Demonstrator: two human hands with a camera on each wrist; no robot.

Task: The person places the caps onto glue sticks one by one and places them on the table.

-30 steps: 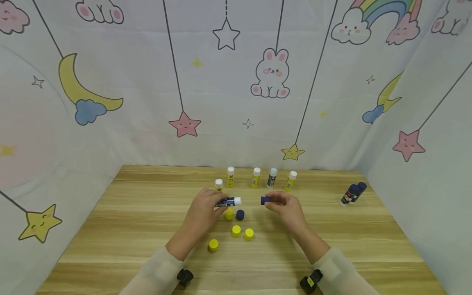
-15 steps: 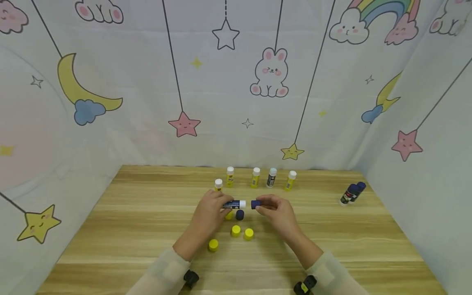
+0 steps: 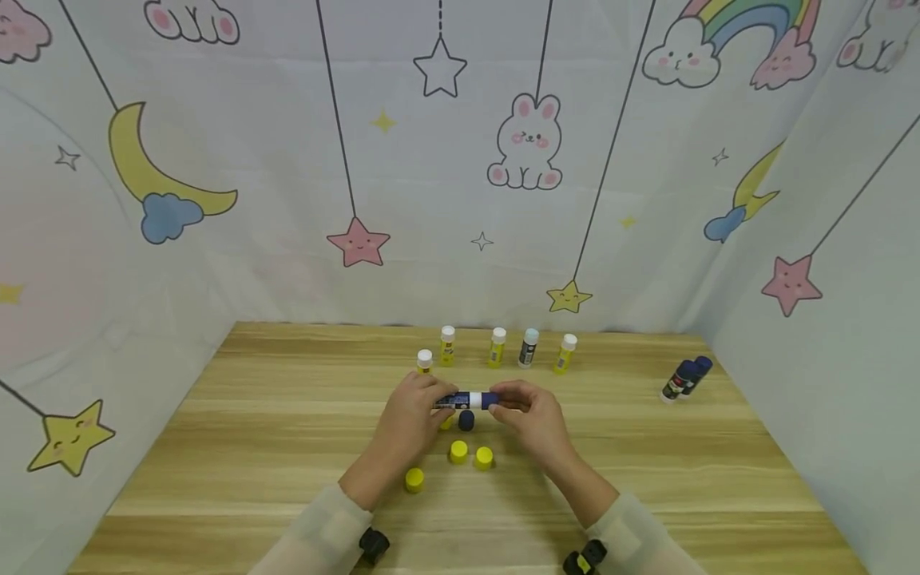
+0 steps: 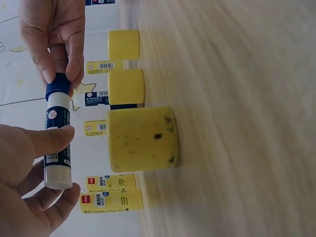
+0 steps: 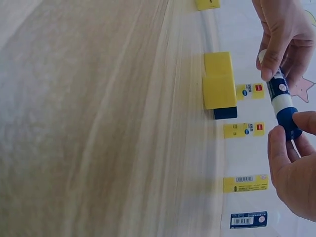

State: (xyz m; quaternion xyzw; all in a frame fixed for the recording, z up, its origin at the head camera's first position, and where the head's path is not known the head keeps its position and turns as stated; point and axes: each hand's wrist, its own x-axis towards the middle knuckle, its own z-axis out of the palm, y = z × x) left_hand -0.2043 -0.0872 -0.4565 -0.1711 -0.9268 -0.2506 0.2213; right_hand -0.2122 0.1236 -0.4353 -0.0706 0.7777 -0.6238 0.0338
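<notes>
My left hand [image 3: 413, 407] grips a dark blue glue stick [image 4: 58, 118] by its labelled body, held level above the table. From the other side, my right hand [image 3: 532, 411] pinches a dark blue cap [image 5: 287, 121] between thumb and fingers. The cap sits at the glue stick's white collar, in line with it, and part of the white still shows between cap and label. Beneath the hands lie a loose dark blue cap [image 3: 466, 421] and several yellow caps [image 3: 458, 453], one partly hidden by the left hand.
Behind the hands stand several uncapped yellow glue sticks [image 3: 497, 349] and an uncapped dark one [image 3: 529, 349]. Two capped dark blue glue sticks [image 3: 679, 381] stand at the table's right. A printed cloth [image 3: 287, 263] hangs along the back edge of the wooden table [image 3: 216, 447].
The right hand has moved left with the blue cap, and the left hand slightly right with the glue stick. The gap between cap and glue stick has closed.
</notes>
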